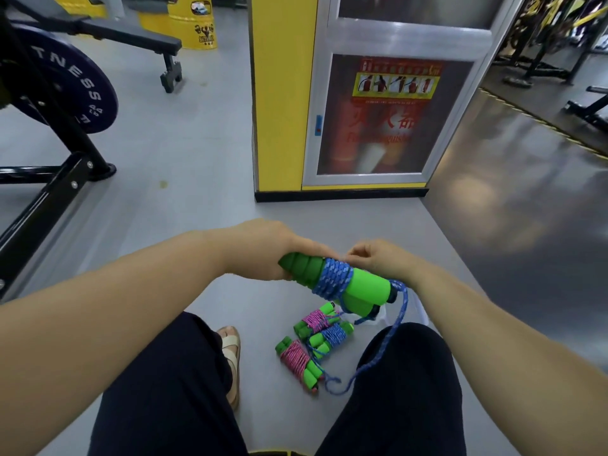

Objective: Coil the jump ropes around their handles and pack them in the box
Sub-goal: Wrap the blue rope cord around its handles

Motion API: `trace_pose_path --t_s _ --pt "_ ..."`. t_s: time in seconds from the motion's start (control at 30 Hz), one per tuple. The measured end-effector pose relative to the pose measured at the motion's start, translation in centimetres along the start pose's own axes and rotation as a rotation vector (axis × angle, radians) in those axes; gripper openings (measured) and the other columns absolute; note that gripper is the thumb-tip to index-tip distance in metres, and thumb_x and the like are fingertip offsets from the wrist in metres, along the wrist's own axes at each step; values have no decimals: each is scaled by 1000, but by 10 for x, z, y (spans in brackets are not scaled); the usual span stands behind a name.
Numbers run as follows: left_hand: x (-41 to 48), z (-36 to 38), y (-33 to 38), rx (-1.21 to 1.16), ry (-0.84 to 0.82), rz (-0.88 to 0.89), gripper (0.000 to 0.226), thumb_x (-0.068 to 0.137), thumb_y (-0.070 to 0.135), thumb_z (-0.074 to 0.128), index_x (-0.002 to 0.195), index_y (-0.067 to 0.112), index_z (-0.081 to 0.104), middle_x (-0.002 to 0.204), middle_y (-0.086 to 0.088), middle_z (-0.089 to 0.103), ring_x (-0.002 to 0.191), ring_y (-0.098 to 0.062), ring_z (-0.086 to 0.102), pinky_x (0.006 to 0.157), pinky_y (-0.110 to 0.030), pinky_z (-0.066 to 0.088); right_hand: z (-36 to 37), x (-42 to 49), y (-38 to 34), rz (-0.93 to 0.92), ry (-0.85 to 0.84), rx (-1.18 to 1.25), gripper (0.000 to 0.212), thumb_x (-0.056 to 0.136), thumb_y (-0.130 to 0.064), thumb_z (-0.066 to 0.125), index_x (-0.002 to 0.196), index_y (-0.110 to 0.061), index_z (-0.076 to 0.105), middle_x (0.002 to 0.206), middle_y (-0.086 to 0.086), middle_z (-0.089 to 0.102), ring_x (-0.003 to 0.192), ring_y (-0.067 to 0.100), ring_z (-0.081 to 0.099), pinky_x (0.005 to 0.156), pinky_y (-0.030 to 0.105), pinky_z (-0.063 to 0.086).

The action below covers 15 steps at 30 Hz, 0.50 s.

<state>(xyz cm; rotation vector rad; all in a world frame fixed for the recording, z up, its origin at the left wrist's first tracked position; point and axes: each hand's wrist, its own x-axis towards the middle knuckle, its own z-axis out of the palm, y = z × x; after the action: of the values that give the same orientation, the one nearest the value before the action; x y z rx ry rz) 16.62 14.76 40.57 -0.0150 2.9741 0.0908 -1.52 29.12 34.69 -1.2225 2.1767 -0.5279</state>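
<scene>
Grips the ribbed end of the paired green foam handles [362,286] in the left hand [263,251], fingers curled fully round them, just below frame centre. Holds them tilted, free ends pointing toward 4 o'clock. Pinches the blue rope [332,278] with the right hand [378,261], fingertips curled down onto the turns wound round the middle of the handles, at 3 o'clock from the left hand. Lets a loose tail [393,334] of that rope hang from the handles' lower end toward 6 o'clock, along the inner edge of the right thigh and down to the grey floor [197,159]. Has three wound jump ropes lying close together on the floor between the knees, at 6 o'clock from the held handles: a pink-wound bundle [317,319] farthest away, a blue-wound bundle [330,337] touching it, a second pink-wound bundle [297,358] nearest. Wears a sandal [230,350], at 9 o'clock from those bundles. Faces a weight plate [75,90] at 10 o'clock of the frame, a yellow pillar [283,93] at 12 and a fire extinguisher cabinet [378,116] at 1
</scene>
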Motion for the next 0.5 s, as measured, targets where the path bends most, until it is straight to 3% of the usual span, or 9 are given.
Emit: trace_pose_path --t_s 0.07,0.13,0.23,0.33,0.4,0.47,0.5 --pt "0 -8 -5 45 -29 -36 60 93 36 50 137 61 17 117 2 62 100 -22 57 78 -28 43 -4 -4 0 -36 5 261 19 92 -35 52 99 -23 65 97 -7 68 95 8 62 86 22 45" --pt "1 -15 -5 170 -59 -41 59 94 33 45 138 60 15 116 1 61 98 -22 57 74 -29 42 -8 -4 -4 -88 -114 467 21 88 -38 53 106 -32 60 110 -11 67 109 7 59 95 25 43" --pt "7 -24 1 280 -99 -24 60 95 26 42 139 58 16 112 3 61 85 -17 48 68 -28 39 -3 -6 -11 -53 -276 425 19 91 -21 56 108 -31 58 110 -10 65 102 9 61 90 26 48" --pt "11 -34 6 187 -132 -7 59 93 28 48 137 57 23 106 7 59 83 -13 44 70 -25 36 2 -4 1 -20 -234 277 27 87 -5 59 112 -17 63 113 4 68 102 20 63 97 38 48" --pt "11 -37 3 -20 -162 4 63 88 26 58 135 57 30 111 12 61 88 -10 50 78 -25 42 -1 -7 2 -28 -187 353 26 86 1 59 107 -15 63 108 6 68 94 17 64 88 34 53" --pt "8 -36 -2 -299 -189 2 68 82 21 67 132 55 37 111 15 63 93 -9 57 82 -23 48 -8 -17 -6 -90 -114 682 26 80 4 64 103 -9 63 102 8 68 80 9 66 72 21 55" --pt "7 -35 -4 -458 -202 -5 69 80 18 70 131 54 39 108 16 64 91 -7 60 79 -20 49 -10 -24 -9 -102 -89 859 28 66 1 76 91 -5 68 94 10 70 70 5 68 63 17 55"
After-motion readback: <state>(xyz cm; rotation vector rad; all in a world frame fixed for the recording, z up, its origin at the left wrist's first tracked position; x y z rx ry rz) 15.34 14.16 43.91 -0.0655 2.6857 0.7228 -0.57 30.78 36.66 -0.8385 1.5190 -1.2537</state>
